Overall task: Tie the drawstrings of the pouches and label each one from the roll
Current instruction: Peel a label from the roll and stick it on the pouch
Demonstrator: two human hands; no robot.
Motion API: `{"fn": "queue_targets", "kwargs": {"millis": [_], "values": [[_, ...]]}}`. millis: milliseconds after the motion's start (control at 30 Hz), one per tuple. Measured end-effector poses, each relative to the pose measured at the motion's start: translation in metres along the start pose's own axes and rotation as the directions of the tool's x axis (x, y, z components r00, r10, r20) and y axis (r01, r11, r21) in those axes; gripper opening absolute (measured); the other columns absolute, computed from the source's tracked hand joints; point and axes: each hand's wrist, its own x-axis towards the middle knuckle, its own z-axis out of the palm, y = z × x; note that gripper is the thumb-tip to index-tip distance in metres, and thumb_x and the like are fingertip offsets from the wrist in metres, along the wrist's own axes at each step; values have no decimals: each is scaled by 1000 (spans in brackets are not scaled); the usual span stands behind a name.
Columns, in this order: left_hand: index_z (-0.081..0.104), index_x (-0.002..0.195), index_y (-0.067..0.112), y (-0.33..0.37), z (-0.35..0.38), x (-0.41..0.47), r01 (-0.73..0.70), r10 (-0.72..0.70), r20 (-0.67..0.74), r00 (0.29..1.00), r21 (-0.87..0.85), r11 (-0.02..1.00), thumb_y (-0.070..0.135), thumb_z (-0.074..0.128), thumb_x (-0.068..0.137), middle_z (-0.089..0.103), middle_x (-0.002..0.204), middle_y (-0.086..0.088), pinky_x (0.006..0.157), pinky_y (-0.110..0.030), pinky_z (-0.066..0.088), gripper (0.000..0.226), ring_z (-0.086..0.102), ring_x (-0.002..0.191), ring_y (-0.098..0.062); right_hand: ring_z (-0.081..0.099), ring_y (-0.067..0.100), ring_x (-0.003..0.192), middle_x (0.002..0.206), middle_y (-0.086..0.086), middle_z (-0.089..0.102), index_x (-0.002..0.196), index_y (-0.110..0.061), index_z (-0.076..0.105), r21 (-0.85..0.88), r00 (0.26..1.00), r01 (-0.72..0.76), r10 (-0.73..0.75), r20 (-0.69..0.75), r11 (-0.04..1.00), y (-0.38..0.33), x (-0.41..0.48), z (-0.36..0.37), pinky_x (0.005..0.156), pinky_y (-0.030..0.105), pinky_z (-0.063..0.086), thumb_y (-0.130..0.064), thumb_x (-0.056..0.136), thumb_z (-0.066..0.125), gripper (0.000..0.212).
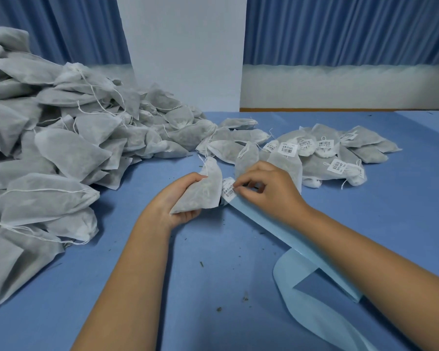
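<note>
My left hand [174, 198] grips a filled white drawstring pouch [205, 191] just above the blue table [162, 287]. Its drawstring end points up and away. Beside it my right hand [266, 186] pinches a white barcode label [228, 190] at the end of the pale blue backing strip [276, 231]. The strip runs from the label under my right forearm toward the near right, where it loops. The roll itself is mostly hidden behind the pouch and my fingers.
A big heap of unlabelled pouches [61, 138] fills the left of the table. Several labelled pouches [325, 150] lie at the back right. A white pillar [185, 51] and blue curtains stand behind. Dark crumbs dot the table.
</note>
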Motion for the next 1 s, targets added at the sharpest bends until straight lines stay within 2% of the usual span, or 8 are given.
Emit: {"fn": "queue_targets", "kwargs": {"millis": [100, 233, 400, 500, 667, 733, 867, 1000], "values": [[63, 117, 17, -1, 0, 1, -3, 3, 15, 1000, 20, 1000, 23, 63, 86, 61, 89, 3, 50, -17, 49, 32, 61, 57, -4, 57, 5, 80, 96, 0, 60, 96, -20, 73, 28, 1000, -24, 23, 9, 999, 2, 1, -2, 72, 13, 42, -14, 81, 75, 16], [64, 124, 16, -2, 2, 2, -6, 5, 16, 1000, 39, 999, 23, 65, 83, 61, 90, 3, 48, -17, 48, 41, 60, 55, -4, 58, 12, 92, 104, -1, 60, 110, -23, 71, -5, 996, -32, 32, 87, 999, 3, 3, -1, 84, 26, 50, -20, 81, 77, 29], [63, 115, 19, -2, 2, 1, -17, 16, 25, 1000, 40, 999, 22, 64, 82, 58, 90, 4, 48, -18, 46, 32, 57, 54, -3, 57, 12, 90, 95, -6, 61, 98, -23, 76, -41, 999, 15, -14, 34, 999, 5, -1, 4, 79, 27, 46, -21, 83, 75, 15], [62, 113, 18, -2, 3, 1, -32, 31, 22, 999, 23, 999, 19, 61, 85, 58, 106, 0, 42, -18, 43, 28, 56, 49, -3, 58, 14, 92, 93, -7, 62, 92, -21, 76, -46, 1000, 22, -21, 14, 999, 5, -3, 5, 79, 28, 47, -21, 82, 76, 10], [69, 90, 14, -1, 4, -1, -18, 19, 32, 999, -5, 1000, 14, 58, 86, 57, 117, -4, 40, -18, 40, 13, 57, 78, -7, 59, 14, 92, 99, -4, 63, 102, -19, 73, -38, 999, 21, -19, 29, 999, 4, -2, 3, 80, 24, 46, -21, 79, 79, 25], [78, 83, 12, 0, 6, -2, 13, -10, 55, 998, -51, 999, 11, 56, 84, 58, 116, -5, 37, -16, 38, 22, 53, 70, -7, 58, 14, 96, 102, -4, 63, 108, -18, 72, -49, 999, 33, -31, 42, 998, 4, -2, 2, 82, 20, 42, -23, 78, 80, 31], [68, 114, 4, 1, 5, -3, 20, -15, 70, 997, -76, 997, 8, 46, 90, 61, 116, -5, 35, -14, 32, 32, 36, 56, -6, 57, 16, 97, 101, -3, 63, 101, -15, 76, -42, 998, 61, -60, 26, 997, 5, -3, 3, 81, 20, 38, -23, 77, 81, 26], [66, 114, 4, 2, 7, -3, 26, -21, 56, 998, -100, 995, 8, 46, 90, 63, 120, -7, 34, -13, 32, 31, 36, 59, -7, 55, 14, 91, 95, -2, 63, 91, -17, 76, -10, 998, 67, -67, -16, 998, 3, -3, 3, 79, 21, 39, -19, 78, 80, 14]]}}
